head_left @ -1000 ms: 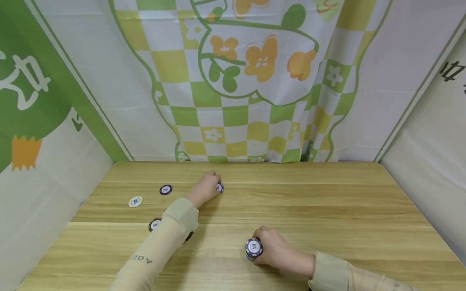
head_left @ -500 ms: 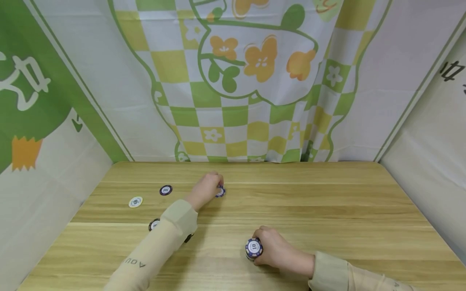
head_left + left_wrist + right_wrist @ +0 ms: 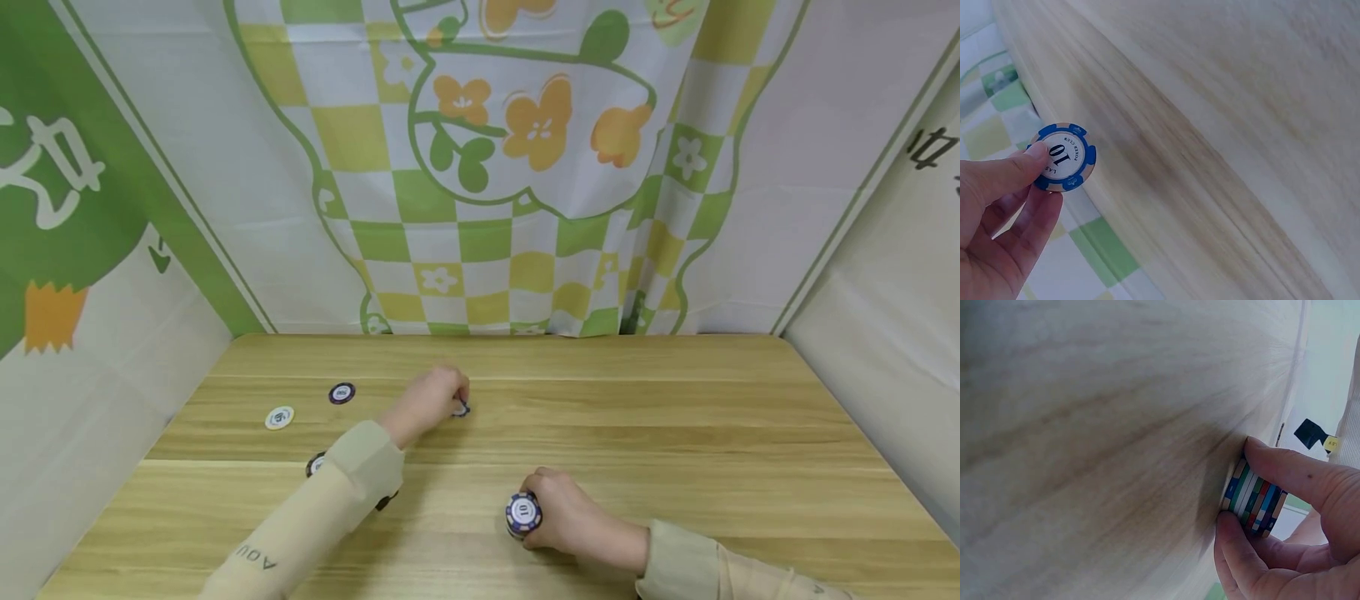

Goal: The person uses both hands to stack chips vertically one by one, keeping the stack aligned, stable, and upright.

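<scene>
Between thumb and fingers my left hand [image 3: 429, 402] pinches a blue and beige poker chip [image 3: 1066, 157] marked 10. The thumb lies across its face in the left wrist view, and in the head view only a sliver of it shows under the fingertips. My right hand [image 3: 567, 515] grips a short stack of poker chips [image 3: 523, 512] on the wooden table, thumb on one side and fingers on the other. A blue-edged 10 chip tops the stack. Green, white, red and blue edges [image 3: 1252, 499] show along its side in the right wrist view.
On the table's [image 3: 675, 417] left lie a dark purple chip [image 3: 342, 392], a white chip [image 3: 280, 417] and a black-edged chip [image 3: 315, 463], the last partly hidden by the left sleeve. A patterned curtain [image 3: 487, 250] hangs along the back edge, with cloth walls at both sides.
My left hand has moved slightly right and nearer with its chip, whose face is now mostly hidden in the head view. My right hand and the stack have stayed put.
</scene>
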`<action>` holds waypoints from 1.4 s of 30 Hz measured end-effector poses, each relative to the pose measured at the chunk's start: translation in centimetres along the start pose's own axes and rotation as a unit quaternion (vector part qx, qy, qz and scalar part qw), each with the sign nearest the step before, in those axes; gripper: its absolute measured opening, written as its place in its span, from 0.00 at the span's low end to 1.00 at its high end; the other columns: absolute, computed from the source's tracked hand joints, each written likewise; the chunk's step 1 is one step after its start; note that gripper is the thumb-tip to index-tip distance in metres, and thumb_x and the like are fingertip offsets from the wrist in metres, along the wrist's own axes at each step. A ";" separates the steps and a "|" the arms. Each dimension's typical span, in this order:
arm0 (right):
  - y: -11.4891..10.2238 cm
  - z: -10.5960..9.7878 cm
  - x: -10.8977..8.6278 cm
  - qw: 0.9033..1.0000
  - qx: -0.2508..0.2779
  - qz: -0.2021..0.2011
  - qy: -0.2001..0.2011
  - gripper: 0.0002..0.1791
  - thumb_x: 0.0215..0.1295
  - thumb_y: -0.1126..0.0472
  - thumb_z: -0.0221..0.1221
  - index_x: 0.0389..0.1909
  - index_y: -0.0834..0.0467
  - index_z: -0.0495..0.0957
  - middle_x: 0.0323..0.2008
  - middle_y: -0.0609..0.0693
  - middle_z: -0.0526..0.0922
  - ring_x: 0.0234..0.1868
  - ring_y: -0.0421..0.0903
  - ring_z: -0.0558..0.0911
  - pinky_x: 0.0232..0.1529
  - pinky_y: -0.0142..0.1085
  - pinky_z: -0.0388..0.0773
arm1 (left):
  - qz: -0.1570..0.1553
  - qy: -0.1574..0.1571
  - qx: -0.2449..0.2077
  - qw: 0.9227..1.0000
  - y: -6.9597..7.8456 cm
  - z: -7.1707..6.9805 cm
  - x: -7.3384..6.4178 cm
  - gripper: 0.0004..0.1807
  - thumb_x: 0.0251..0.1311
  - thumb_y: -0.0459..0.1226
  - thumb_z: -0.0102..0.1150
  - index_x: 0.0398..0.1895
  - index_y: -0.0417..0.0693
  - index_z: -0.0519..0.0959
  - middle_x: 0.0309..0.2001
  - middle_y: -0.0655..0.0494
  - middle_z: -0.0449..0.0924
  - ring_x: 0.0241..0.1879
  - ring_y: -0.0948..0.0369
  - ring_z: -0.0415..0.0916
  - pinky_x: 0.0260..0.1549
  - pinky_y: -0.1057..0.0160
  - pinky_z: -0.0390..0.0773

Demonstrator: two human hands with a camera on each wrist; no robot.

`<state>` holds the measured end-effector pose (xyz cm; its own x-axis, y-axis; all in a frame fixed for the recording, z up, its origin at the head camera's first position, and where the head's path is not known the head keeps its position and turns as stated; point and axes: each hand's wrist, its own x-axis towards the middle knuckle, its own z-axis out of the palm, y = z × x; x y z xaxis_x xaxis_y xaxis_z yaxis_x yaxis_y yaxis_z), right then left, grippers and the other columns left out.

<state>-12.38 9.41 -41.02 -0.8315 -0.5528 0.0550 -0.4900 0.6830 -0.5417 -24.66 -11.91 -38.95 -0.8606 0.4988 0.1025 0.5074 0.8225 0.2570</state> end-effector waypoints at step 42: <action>0.3 0.2 0.2 1.000 -0.003 0.001 -0.001 0.26 0.23 0.66 0.74 0.31 0.65 0.75 0.28 0.49 0.74 0.30 0.43 0.74 0.34 0.32 0.75 | 0.161 -0.034 -0.013 0.986 5.0 -0.8 -3.2 0.04 0.47 0.31 0.64 0.24 0.50 0.82 0.25 0.62 0.76 0.28 0.67 0.73 0.29 0.71 0.74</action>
<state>-12.59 9.41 -41.30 -0.8322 -0.5521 0.0519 -0.4897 0.6876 -0.5361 -19.37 -9.64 -37.23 -0.6496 0.7510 0.1185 0.7520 0.6117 0.2455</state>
